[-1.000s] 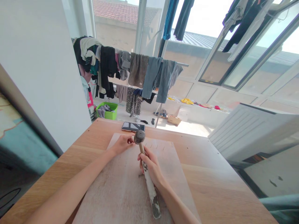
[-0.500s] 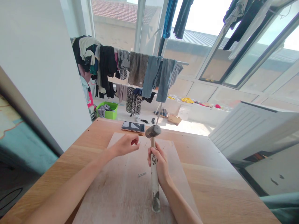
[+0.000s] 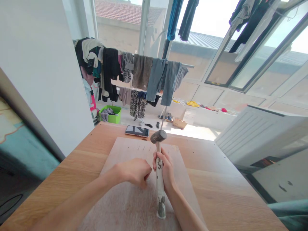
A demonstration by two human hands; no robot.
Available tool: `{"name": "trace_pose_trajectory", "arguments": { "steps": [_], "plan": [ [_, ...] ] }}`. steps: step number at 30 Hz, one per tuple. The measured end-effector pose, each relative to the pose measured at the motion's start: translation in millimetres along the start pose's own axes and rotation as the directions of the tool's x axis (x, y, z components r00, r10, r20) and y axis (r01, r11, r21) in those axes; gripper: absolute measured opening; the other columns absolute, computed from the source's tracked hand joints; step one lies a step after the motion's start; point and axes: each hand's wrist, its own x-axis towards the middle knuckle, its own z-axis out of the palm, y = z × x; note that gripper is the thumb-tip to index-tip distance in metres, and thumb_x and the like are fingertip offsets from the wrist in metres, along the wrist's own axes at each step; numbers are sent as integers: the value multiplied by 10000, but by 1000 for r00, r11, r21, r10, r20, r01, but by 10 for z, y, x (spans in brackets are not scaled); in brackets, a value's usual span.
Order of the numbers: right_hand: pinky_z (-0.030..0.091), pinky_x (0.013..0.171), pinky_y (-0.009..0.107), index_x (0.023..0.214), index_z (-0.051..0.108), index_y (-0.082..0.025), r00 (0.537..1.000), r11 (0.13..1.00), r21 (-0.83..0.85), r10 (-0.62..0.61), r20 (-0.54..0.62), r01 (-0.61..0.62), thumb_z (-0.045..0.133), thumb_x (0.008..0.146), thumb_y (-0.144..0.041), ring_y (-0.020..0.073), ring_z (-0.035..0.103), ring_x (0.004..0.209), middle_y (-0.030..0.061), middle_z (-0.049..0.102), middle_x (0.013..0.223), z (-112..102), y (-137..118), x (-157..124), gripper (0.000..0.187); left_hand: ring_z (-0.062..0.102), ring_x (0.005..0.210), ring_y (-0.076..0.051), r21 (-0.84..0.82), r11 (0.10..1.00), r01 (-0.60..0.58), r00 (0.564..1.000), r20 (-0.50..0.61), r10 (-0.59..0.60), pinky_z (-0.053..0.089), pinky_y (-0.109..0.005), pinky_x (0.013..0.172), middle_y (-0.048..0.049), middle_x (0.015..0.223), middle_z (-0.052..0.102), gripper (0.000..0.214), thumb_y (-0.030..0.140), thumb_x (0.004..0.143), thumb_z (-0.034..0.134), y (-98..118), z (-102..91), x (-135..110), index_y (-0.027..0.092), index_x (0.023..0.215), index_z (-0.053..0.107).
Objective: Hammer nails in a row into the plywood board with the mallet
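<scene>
Gripping the mallet (image 3: 159, 181) by its handle, head away, right hand (image 3: 167, 168) should keep it clear while left hand (image 3: 137, 171), fingers curled low, pinches what looks like a nail (image 3: 148, 180); cannot tell whether that pinch is closed. Nail sits mid-board (image 3: 132, 208), mostly hidden, nearer than the row of thin nails (image 3: 143, 148) by the far edge. Board lies flat on wood-grain desk (image 3: 221, 186), phone (image 3: 137, 131) just past it; laundry rack (image 3: 189, 66) and green basket (image 3: 117, 119) beyond, near bright windows (image 3: 155, 35).

The long-handled hammer (image 3: 159, 175) has a dark grey head (image 3: 158, 136) and off-white, dark-blotched handle (image 3: 160, 192); the flat rectangular board (image 3: 130, 205) is pale pinkish-brown, the wooden worktop (image 3: 216, 183) tan and grained, the far-left square bin (image 3: 116, 119) bright green.
</scene>
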Motion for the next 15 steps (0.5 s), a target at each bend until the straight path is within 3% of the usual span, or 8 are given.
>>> {"name": "trace_pose_trajectory", "arguments": {
  "steps": [3,7,12,15],
  "plan": [
    [299,384,196,761,571,-195,1000,1000,-1,8,-10,-8,627,816,-369,59,430,389,-45,566,629,-1,8,-2,190,584,614,-182,-24,996,82,996,-23,-83,352,-280,522,-28,732,698,64,237,689,660,-100,-96,-43,202,737,684],
    [309,377,191,803,580,-196,1000,1000,-2,18,-20,-18,627,815,-377,60,438,390,-40,582,658,-9,27,4,188,562,614,-176,-51,985,163,978,-123,-169,334,-271,513,-16,732,668,67,237,710,599,-403,-234,-137,206,751,643],
    [320,364,187,757,556,-200,1000,1000,-3,22,-14,-22,640,797,-395,61,445,388,-42,569,657,6,30,6,216,589,656,-173,-135,958,252,901,-328,-283,357,-252,589,0,742,685,178,139,718,563,-838,-270,-189,215,831,678],
    [324,359,183,746,551,-203,1000,1000,-7,29,-5,-29,649,797,-403,62,445,390,-46,557,647,28,46,-3,228,605,684,-170,-172,955,241,874,-389,-291,361,-241,614,4,740,689,175,99,732,571,-949,-241,-161,215,787,689]
  ]
}}
